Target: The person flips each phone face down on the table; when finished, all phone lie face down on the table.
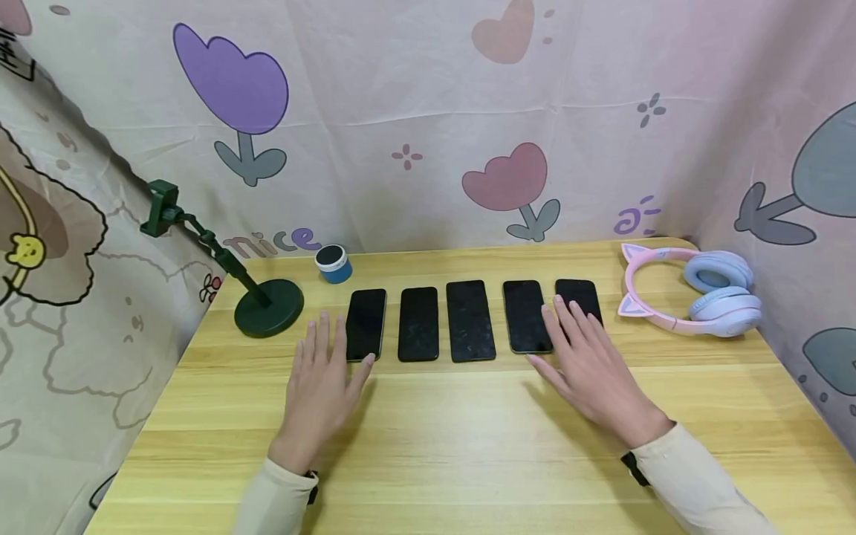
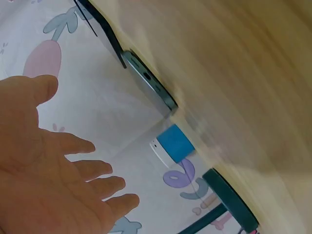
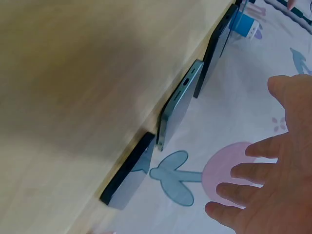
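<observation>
Rightmost phone [image 1: 584, 291] lies (part-hidden) — beneath right grip [image 1: 594, 365].

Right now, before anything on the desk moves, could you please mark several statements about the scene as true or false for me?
1. Five dark phones lie in a row on the table. True.
2. The left hand grips a phone. False: the left hand holds nothing, its fingers extended.
3. In the head view, the right hand partly covers the rightmost phone. True.
4. The headphones lie left of the phones. False: the headphones lie to their right.
5. A blue-and-white cylinder stands on the table. True.
6. The green stand holds a phone. False: the green stand holds no phone.
</observation>
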The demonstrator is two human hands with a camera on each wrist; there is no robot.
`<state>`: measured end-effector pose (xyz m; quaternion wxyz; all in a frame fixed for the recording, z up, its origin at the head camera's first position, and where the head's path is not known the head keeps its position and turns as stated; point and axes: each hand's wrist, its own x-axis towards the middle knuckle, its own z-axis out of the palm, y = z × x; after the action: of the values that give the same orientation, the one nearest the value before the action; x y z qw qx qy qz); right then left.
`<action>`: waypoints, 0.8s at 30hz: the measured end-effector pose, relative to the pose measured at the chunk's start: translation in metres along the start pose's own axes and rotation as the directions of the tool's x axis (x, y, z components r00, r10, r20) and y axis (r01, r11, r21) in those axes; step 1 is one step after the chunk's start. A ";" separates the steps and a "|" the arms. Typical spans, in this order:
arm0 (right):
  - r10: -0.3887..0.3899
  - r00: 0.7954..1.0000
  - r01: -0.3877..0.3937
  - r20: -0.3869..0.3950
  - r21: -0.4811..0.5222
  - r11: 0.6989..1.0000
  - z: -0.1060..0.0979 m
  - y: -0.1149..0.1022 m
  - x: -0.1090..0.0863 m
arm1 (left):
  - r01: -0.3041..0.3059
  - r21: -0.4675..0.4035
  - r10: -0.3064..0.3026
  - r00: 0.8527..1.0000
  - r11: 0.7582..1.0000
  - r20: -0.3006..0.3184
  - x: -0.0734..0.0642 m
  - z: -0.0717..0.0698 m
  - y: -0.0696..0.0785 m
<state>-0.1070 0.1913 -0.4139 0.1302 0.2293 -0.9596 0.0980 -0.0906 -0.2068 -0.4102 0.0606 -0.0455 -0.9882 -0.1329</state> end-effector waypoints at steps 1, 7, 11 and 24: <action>-0.002 1.000 0.002 0.010 0.001 1.000 0.000 -0.001 0.002 | 0.004 -0.004 -0.004 1.000 1.000 0.003 0.000 -0.001 -0.002; -0.055 0.997 0.056 0.045 -0.007 0.998 0.003 -0.011 0.018 | 0.018 -0.026 -0.018 1.000 1.000 0.013 0.004 -0.008 -0.012; -0.098 0.993 0.098 0.058 0.000 0.995 0.006 -0.020 0.030 | 0.023 -0.032 -0.022 1.000 0.999 0.020 0.007 -0.010 -0.020; -0.195 0.975 0.189 0.109 0.065 0.980 0.015 -0.055 0.070 | 0.026 -0.084 -0.027 1.000 0.996 -0.010 0.025 -0.022 -0.048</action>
<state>-0.1452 0.1106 -0.4002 0.0776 0.3298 -0.9358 0.0976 -0.1177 -0.2568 -0.3985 0.0624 -0.0341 -0.9819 -0.1753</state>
